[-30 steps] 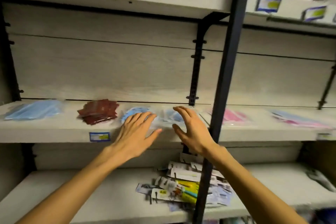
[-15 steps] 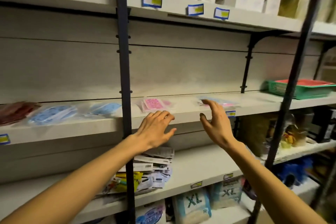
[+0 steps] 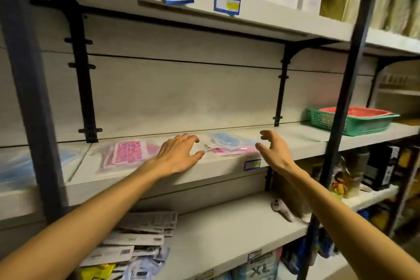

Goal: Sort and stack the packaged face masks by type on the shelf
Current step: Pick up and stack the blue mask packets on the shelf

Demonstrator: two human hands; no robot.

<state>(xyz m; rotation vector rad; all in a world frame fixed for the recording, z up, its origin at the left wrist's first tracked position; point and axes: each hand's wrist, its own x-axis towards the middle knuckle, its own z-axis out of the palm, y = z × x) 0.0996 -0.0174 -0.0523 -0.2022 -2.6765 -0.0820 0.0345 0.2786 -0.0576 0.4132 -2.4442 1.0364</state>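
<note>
On the shelf, a mixed mask pile is flanked by the spread left hand and right hand, nothing being held.

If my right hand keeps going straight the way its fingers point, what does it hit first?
Most likely the mixed pile of blue and pink mask packs lying between the two hands. The right hand is open, fingers aimed left and forward at the pile's near edge. Depth is unclear, so it may pass just above it.
</note>
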